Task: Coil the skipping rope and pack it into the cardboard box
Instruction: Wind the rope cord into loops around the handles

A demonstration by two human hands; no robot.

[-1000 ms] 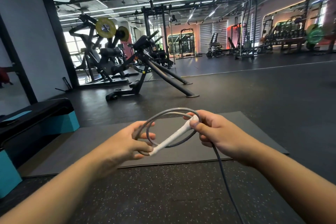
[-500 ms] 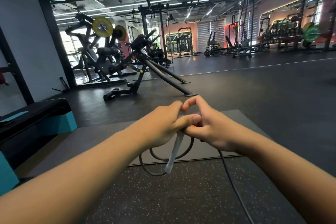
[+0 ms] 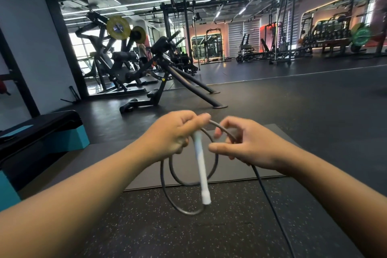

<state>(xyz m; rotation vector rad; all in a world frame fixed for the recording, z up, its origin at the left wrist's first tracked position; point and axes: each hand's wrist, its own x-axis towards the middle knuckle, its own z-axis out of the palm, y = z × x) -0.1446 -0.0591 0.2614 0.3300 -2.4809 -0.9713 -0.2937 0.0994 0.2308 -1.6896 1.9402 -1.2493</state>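
Note:
The skipping rope is a dark grey cord (image 3: 165, 186) with a white handle (image 3: 201, 172). My left hand (image 3: 178, 132) pinches the top of the cord loops, and the white handle hangs straight down from it. Two or three loops dangle below that hand. My right hand (image 3: 245, 144), just to the right, has the cord running through its fingers. From there the free cord (image 3: 272, 205) trails down to the bottom edge. No cardboard box is in view.
A dark grey mat (image 3: 240, 165) lies on the speckled rubber floor (image 3: 146, 226) under my hands. A black and teal step platform (image 3: 41, 132) stands at the left. Black gym machines (image 3: 163, 73) stand beyond the mat.
My hands, pressed together half a second ago, have drawn slightly apart, with a short arc of cord between them. The loops and handle hang lower from my left hand.

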